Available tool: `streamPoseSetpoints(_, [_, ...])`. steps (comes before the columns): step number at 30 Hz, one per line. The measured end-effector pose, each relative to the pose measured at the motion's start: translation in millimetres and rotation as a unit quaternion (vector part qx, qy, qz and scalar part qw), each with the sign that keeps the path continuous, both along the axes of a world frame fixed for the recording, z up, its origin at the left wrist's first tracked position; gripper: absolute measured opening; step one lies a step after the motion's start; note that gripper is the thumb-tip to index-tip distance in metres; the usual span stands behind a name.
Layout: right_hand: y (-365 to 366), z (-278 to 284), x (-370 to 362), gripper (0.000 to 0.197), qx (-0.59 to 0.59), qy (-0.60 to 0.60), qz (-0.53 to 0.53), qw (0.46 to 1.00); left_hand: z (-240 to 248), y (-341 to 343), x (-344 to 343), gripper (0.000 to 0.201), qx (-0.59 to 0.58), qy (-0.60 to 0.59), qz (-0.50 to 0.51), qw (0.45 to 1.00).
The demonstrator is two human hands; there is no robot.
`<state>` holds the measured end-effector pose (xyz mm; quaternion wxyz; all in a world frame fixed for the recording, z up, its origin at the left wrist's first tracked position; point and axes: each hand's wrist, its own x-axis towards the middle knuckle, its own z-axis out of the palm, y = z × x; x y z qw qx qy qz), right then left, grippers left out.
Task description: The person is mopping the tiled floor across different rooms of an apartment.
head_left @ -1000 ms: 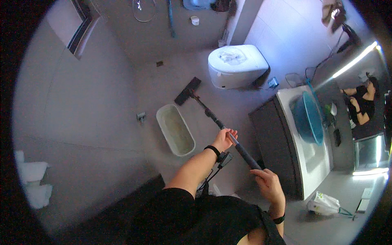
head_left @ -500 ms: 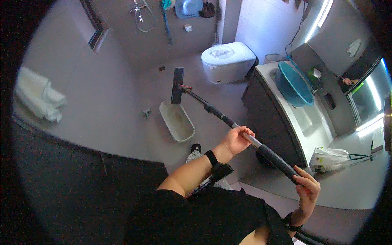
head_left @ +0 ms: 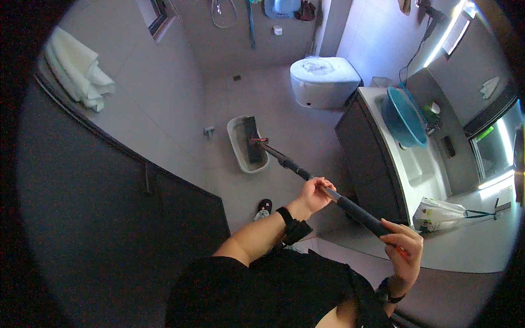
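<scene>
A flat mop [head_left: 291, 165] slants across the middle, its long dark handle running from lower right toward the far left. My left hand [head_left: 315, 195] is wrapped round the metal part of the pole. Higher up the handle, my right hand [head_left: 403, 247] grips near the end of the dark foam grip. The mop's dark flat head [head_left: 252, 136] is over or in a pale oblong basin [head_left: 240, 156] on the floor; I cannot tell whether it touches the bottom.
Beyond the basin stands a white toilet [head_left: 322, 82]. On the right a vanity counter [head_left: 374, 97] carries a blue tub [head_left: 402, 120], and a plastic bag [head_left: 440, 214] hangs near its front end. A dark door [head_left: 109, 213] is at left, with a white towel [head_left: 79, 68] above.
The mop head has come nearer and moved right, from the floor at the basin's far end to over or in the basin. Both hands keep their hold; the view has shifted.
</scene>
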<state>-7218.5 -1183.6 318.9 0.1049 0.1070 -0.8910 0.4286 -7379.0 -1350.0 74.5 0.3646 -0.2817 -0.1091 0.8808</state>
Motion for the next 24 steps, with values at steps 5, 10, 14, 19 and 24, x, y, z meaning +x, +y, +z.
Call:
streamPoseSetpoints(5, [-26, -23, -37, 0.020, 0.028, -0.041, 0.059, 0.997, -45, -22, -24, 0.022, -0.086, -0.042, 0.014, 0.995])
streamPoseSetpoints(10, [-39, -38, -73, 0.012, 0.075, -0.060, 0.114, 0.989, -62, -27, -37, 0.023, -0.363, 0.059, -0.073, 0.927])
streamPoseSetpoints(14, [-59, -49, -94, 0.014, 0.112, -0.042, 0.136, 0.984, -51, -43, -56, 0.027, -0.474, 0.061, -0.130, 0.869])
streamPoseSetpoints(19, [-83, -69, -106, 0.009, 0.054, -0.010, 0.064, 0.996, -87, -70, -77, 0.028, -0.444, 0.091, -0.136, 0.881])
streamPoseSetpoints(24, [-77, -77, -94, 0.027, -0.081, -0.244, 0.055, 0.965, -86, -62, -70, 0.029, -0.369, 0.003, -0.061, 0.927])
